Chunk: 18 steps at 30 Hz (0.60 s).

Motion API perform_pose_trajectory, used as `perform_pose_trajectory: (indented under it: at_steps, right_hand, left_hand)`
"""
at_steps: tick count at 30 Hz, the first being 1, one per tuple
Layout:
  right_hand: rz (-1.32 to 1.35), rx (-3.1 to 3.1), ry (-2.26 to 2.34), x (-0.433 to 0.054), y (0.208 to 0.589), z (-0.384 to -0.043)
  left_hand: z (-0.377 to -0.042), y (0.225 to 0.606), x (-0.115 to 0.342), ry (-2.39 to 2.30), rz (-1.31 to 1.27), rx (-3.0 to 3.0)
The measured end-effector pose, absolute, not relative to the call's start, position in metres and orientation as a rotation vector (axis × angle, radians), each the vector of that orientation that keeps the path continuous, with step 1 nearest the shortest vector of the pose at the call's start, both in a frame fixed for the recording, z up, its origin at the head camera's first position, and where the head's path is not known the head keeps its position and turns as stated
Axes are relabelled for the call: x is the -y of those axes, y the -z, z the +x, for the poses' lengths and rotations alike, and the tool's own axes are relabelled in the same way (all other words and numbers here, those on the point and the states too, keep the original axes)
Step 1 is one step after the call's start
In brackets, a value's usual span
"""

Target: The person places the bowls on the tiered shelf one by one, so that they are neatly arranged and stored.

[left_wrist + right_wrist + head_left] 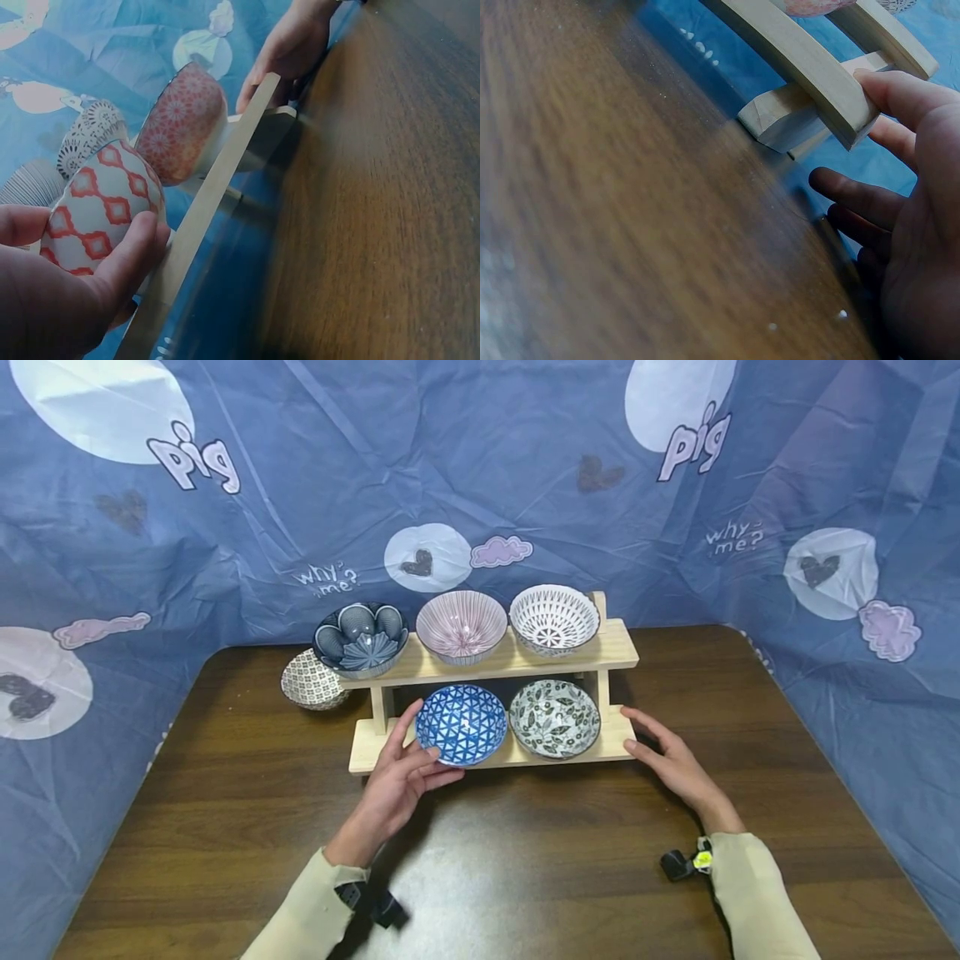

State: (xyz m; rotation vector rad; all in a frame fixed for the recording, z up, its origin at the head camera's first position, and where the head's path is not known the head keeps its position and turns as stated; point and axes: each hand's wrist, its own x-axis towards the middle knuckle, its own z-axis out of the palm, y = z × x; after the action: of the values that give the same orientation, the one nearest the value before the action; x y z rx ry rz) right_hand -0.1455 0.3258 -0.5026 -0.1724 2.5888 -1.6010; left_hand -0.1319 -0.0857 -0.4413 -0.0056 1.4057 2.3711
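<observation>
My left hand (pixel 401 785) grips a blue-and-white triangle-patterned bowl (pixel 461 724), thumb at its near rim and fingers around its left side and below. Red diamond shapes cover this bowl's outside (pixel 101 210) in the left wrist view. It is at the lower tier of a two-tier wooden display rack (pixel 491 670), left of a bowl with green leaves inside (pixel 555 718). At the rack's right end, my right hand (pixel 678 768) holds the lower shelf's end (pixel 836 105) between thumb and index finger; its other fingers hang loose, bent, beside the shelf.
A dark blue petal bowl (pixel 361 639), a pink striped bowl (pixel 461 625) and a white bowl with dark dashes (pixel 555 618) stand on the upper tier. Behind the rack's left end sits a small patterned bowl (pixel 311 681). A blue printed cloth (pixel 480 460) hangs around the brown table (pixel 562 860).
</observation>
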Motion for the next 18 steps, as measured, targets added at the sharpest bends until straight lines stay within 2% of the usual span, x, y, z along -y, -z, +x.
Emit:
perform_pose_trajectory:
  at_steps: [18]
  right_hand:
    - [-0.186, -2.581, 1.612, -0.327, 0.505, -0.146]
  left_hand:
    - [-0.126, 0.44, 0.102, -2.323, 0.045, -1.436]
